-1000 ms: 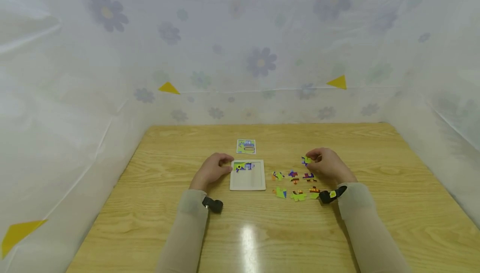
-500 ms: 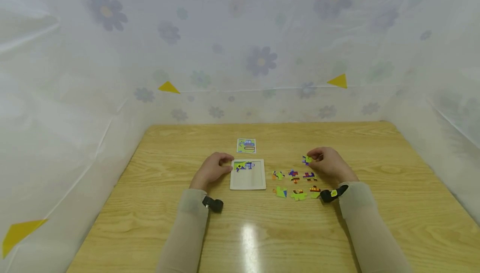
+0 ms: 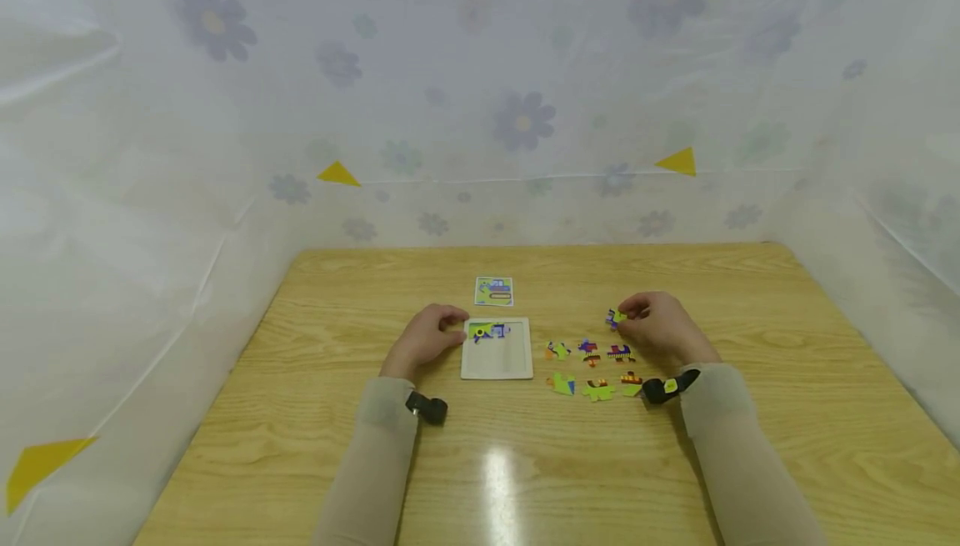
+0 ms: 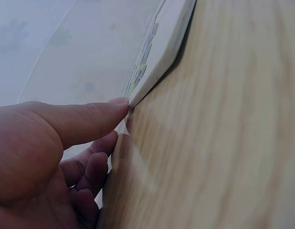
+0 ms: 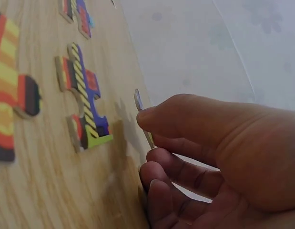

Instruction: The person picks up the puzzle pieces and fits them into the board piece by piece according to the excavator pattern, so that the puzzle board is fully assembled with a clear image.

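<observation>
My right hand (image 3: 663, 328) pinches a jigsaw puzzle piece (image 3: 614, 318), green and purple, between thumb and fingers. In the right wrist view that piece (image 5: 137, 98) stands nearly edge-on, with a shadow on the table beside it. At the upper left corner of a shallow white puzzle tray (image 3: 497, 363), my left hand (image 3: 427, 339) holds the edge with thumb and index finger. The thumb (image 4: 90, 119) touches the tray's rim in the left wrist view. Fitted pieces (image 3: 489, 331) lie along the tray's top left, green and purple.
Several loose puzzle pieces (image 3: 589, 352) lie in two rows right of the tray. Behind the tray lies a small picture card (image 3: 493, 291) with a vehicle on it. Flower-patterned white sheeting (image 3: 480, 204) surrounds the wooden table (image 3: 315, 463).
The piece in my right hand has turned slightly, and that hand has shifted a little to the right. My left hand stays at the tray's corner.
</observation>
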The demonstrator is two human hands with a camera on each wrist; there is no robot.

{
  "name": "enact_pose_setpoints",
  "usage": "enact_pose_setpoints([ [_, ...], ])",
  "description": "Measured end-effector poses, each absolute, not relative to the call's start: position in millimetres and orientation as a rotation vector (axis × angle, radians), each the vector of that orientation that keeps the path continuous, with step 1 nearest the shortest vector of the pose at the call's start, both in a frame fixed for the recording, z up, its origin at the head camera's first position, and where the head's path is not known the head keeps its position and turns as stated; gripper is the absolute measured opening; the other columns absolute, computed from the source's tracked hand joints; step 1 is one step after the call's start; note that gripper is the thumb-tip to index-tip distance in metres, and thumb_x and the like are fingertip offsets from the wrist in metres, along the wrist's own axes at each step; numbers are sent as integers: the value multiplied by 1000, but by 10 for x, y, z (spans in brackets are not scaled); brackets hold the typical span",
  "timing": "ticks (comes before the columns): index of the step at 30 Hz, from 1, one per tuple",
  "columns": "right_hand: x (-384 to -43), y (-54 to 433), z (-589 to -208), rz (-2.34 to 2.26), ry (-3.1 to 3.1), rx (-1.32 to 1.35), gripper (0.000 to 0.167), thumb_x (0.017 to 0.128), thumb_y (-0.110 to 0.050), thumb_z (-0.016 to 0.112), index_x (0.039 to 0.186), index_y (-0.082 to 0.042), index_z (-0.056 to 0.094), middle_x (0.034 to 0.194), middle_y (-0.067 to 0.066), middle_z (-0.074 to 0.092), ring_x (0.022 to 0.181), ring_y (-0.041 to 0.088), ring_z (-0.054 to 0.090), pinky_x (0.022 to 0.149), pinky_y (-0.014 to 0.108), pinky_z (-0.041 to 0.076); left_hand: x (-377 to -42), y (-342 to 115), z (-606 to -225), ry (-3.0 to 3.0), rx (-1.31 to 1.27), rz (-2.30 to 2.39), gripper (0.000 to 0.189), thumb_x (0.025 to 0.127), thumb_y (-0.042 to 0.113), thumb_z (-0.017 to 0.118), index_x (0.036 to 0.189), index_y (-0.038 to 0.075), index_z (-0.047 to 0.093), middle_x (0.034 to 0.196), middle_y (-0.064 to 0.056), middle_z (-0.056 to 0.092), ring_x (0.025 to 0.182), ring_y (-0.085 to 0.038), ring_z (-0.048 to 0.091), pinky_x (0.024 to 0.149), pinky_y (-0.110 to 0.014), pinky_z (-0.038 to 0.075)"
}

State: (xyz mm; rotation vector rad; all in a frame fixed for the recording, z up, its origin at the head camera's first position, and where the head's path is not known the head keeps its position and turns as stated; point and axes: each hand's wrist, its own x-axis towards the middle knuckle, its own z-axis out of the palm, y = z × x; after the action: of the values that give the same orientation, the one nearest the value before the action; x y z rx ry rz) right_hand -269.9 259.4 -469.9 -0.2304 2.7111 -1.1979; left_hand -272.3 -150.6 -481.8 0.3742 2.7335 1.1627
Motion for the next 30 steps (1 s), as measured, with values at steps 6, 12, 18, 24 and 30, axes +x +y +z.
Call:
enact_pose_setpoints([
  [6,-2714,2585,-4661,-1165,2740,-255,33,92,-16,71,119,0,65,110,15,61,103,32,57,83,45,49,-2722,-1502,-4810,2734,359,1149,29,93,14,71,122,12,69,117,-5,61,102,-21,55,91,-41,45],
  [12,-2711,2512,-4587,-1180,2762,-333,32,91,-19,72,117,-2,67,108,13,63,99,30,58,80,42,49,-2725,-1498,-4810,2737,352,1145,29,92,14,71,121,13,70,116,-5,61,100,-20,54,90,-40,45],
  [18,-2679,2359,-4481,-1212,2773,-427,31,91,-16,72,118,-2,67,113,16,64,95,27,58,75,39,50,-2726,-1495,-4815,2734,367,1153,29,92,14,71,121,12,70,115,-5,61,101,-21,54,90,-41,45],
  [24,-2648,2129,-4389,-1225,2775,-535,30,90,-16,71,117,-4,68,113,13,65,93,25,58,72,38,51,-2734,-1513,-4821,2738,351,1154,29,92,14,71,121,13,70,116,-5,61,100,-21,54,90,-41,45],
  [30,-2636,1910,-4333,-1248,2747,-595,28,91,-17,71,117,-6,68,111,8,66,93,23,58,75,39,50,-2734,-1513,-4829,2736,348,1158,29,92,14,71,121,12,70,116,-5,61,100,-21,54,90,-41,45],
])
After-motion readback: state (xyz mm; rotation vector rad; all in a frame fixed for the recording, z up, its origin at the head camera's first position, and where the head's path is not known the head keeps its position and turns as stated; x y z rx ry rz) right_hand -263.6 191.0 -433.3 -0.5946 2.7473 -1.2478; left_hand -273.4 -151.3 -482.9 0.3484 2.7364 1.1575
